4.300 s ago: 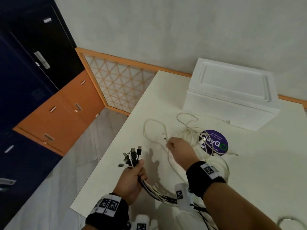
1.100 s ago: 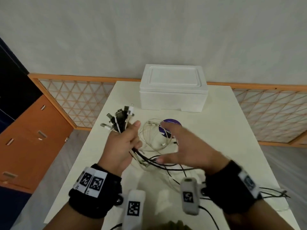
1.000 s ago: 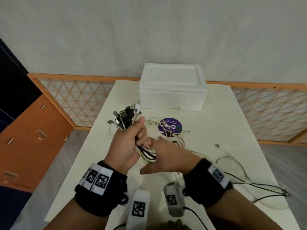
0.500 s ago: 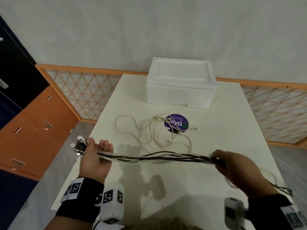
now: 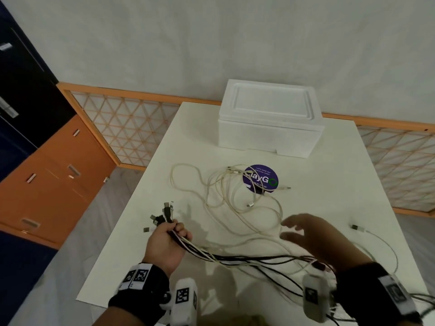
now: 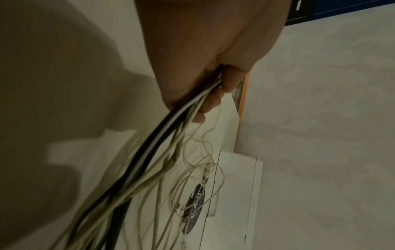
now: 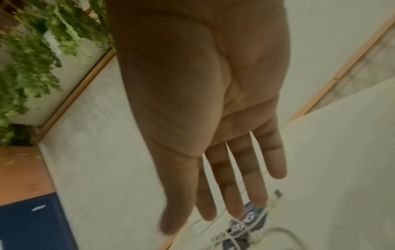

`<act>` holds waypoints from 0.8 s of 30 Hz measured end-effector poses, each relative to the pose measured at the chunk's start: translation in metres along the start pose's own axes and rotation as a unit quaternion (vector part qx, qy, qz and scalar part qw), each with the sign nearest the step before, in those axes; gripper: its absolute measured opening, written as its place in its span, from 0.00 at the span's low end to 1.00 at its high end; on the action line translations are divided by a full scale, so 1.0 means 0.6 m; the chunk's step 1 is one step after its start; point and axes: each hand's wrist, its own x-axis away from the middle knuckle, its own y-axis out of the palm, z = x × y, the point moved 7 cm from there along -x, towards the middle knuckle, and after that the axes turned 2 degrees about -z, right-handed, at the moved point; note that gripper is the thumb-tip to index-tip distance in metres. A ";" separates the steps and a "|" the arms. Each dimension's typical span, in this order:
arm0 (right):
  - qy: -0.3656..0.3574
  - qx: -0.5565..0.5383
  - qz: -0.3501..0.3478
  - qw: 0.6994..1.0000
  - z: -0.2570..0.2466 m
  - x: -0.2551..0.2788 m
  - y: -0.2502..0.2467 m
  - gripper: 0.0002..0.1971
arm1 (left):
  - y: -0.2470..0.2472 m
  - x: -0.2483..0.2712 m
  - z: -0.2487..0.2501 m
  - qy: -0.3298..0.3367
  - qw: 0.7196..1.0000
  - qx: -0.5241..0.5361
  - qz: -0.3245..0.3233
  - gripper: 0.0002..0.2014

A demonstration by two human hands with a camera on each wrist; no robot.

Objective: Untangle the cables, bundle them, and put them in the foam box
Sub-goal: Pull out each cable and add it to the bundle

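Released now, my right hand [image 5: 313, 238] hovers flat lower right; left hand [image 5: 166, 243] clamps the cable bundle [image 5: 235, 256], whose slack may snag the white cables [image 5: 226, 191].

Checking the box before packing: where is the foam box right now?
In the head view the foam box sits lid-on at the table's far edge, just beyond the purple sticker.

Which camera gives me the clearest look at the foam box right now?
The head view: the foam box shows whole, lid on, at the table's far end. The left wrist view catches only part of it, edge-on. The right wrist view doesn't show it.
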 end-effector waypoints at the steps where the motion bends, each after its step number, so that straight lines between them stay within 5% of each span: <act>1: -0.027 -0.001 0.038 0.999 -0.013 -0.028 -0.005 0.11 | 0.000 -0.004 0.000 -0.003 1.000 -0.001 -0.001 0.10; 3: -0.033 0.020 0.043 0.998 -0.032 -0.086 0.009 0.09 | 0.000 -0.010 0.000 -0.008 1.000 -0.012 0.002 0.10; 8: -0.057 0.113 0.000 0.992 -0.051 -0.196 0.083 0.21 | 0.019 -0.005 0.009 0.022 0.997 -0.067 -0.003 0.11; 12: -0.038 0.145 -0.009 0.989 -0.058 -0.218 0.090 0.14 | 0.041 0.002 0.014 0.024 0.995 -0.085 -0.036 0.12; 16: -0.028 0.005 0.097 0.995 -0.076 -0.192 0.024 0.10 | 0.067 0.013 0.020 0.035 0.991 -0.100 -0.081 0.13; 19: -0.049 -0.103 0.224 0.968 -0.097 -0.133 -0.058 0.10 | 0.107 0.024 0.027 0.061 0.984 -0.123 -0.117 0.13; 24: -0.118 -0.139 0.223 0.958 -0.149 -0.051 -0.143 0.09 | 0.224 0.062 0.017 0.090 0.936 -0.233 -0.247 0.07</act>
